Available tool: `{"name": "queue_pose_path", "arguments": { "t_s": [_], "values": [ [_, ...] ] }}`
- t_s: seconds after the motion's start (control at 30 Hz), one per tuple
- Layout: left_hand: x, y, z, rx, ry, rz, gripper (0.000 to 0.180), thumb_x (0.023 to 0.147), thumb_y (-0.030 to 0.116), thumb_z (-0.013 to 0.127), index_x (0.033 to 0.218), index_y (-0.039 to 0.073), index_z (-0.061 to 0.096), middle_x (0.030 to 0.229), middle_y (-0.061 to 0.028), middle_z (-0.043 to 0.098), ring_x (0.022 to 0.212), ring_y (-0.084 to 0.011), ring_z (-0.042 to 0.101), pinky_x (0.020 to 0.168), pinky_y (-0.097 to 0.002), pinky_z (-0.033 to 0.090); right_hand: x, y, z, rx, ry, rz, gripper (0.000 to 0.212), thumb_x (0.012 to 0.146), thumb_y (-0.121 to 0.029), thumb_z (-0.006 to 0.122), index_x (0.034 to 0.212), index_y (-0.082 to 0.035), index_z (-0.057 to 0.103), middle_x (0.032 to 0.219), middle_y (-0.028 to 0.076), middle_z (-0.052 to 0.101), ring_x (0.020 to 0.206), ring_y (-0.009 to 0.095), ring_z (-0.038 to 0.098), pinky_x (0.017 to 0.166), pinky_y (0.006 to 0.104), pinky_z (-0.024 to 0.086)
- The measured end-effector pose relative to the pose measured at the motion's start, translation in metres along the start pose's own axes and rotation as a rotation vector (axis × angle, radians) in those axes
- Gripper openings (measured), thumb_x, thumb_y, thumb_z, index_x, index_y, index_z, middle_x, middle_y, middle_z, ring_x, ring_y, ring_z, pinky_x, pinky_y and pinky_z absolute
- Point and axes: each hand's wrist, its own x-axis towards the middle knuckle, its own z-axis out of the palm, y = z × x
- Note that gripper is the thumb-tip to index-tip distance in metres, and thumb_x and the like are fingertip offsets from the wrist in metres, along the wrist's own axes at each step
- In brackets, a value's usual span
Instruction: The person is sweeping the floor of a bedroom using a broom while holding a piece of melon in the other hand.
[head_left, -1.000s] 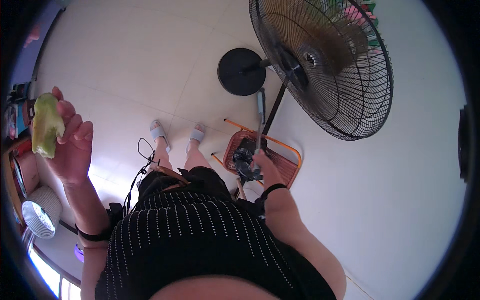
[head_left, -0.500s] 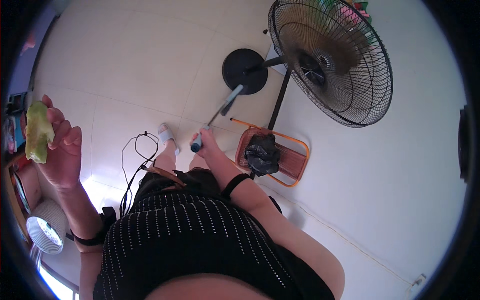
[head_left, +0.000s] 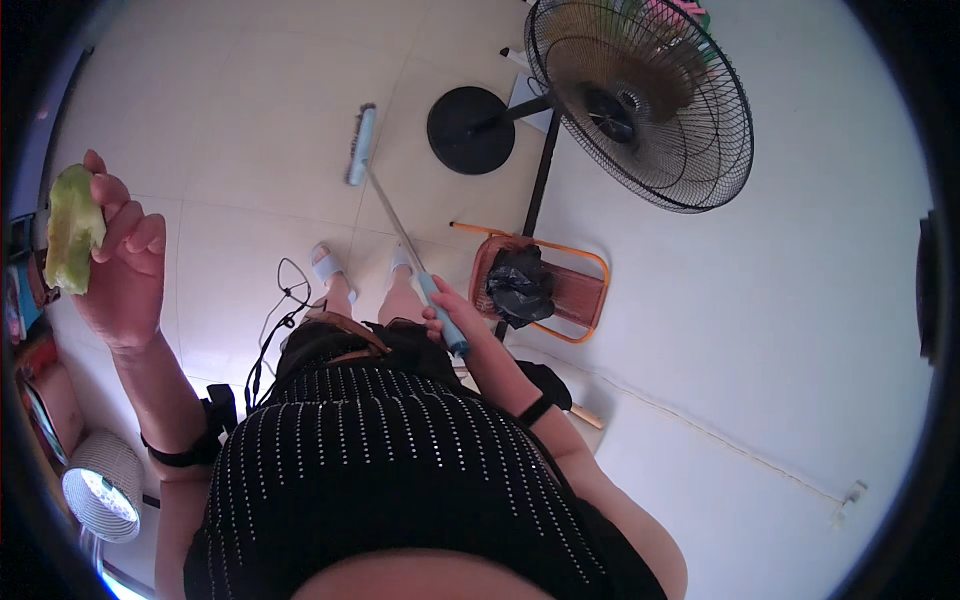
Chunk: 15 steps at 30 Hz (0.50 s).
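Note:
A bitten, pale green piece of fruit [head_left: 70, 240] is pinched in my left hand [head_left: 132, 260], raised at the left with the fingers curled along its edge. My right hand [head_left: 462, 312] is wrapped round the light blue grip of a long-handled brush [head_left: 391, 212], in front of my legs. A thin metal rod runs from the grip to a narrow light blue head with dark bristles. That head is out over the tiles, left of the fan's base; whether it touches the floor I cannot tell.
A black standing fan [head_left: 640, 105] on a round base [head_left: 470, 130] is at the upper right. Against the white wall, a brown chair with an orange frame [head_left: 600, 300] bears a black plastic bag [head_left: 520, 287]. A ribbed lamp [head_left: 103, 487] stands lower left. Dark cords [head_left: 262, 352] hang near my legs.
The brush has swung left, its head moving from in front of the fan base to the tiles left of it. My right hand has drawn nearer my body; the left still holds the fruit.

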Motion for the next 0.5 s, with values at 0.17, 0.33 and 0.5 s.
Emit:
{"name": "queue_pose_path", "arguments": {
  "t_s": [0.17,0.33,0.5],
  "values": [
    [-0.007,0.008,-0.005,-0.033,0.023,-0.009,0.054,0.082,0.026,0.047,0.124,0.002,0.023,0.108,-0.0113,0.047,0.062,-0.0094,0.044,0.065,-0.0242,0.031,-0.024,0.023,-0.002,0.155,0.169,-0.058,0.049,0.08,-0.016,0.044,0.122,-0.027,0.022,0.065,0.006,0.044,0.045,0.013,0.042,0.04,0.0267,0.039],
    [-0.02,0.009,-0.011,0.013,0.055,0.027,0.053,0.083,0.027,0.046,0.123,0.002,0.024,0.107,-0.012,0.048,0.061,-0.0095,0.043,0.064,-0.0246,0.031,0.022,-0.018,-0.015,0.601,0.161,-0.005,0.016,0.075,-0.011,0.048,0.088,-0.009,0.04,0.063,0.007,0.045,0.046,0.014,0.044,0.042,0.0275,0.042],
    [-0.033,0.002,-0.012,0.042,0.113,0.07,0.053,0.082,0.028,0.047,0.123,0.002,0.025,0.107,-0.0129,0.048,0.061,-0.0097,0.044,0.064,-0.0245,0.032,0.122,-0.055,0.018,0.221,0.27,0.002,0.008,0.069,-0.007,0.047,0.074,-0.004,0.041,0.065,0.01,0.047,0.05,0.02,0.049,0.041,0.0316,0.043]
  ]
}}
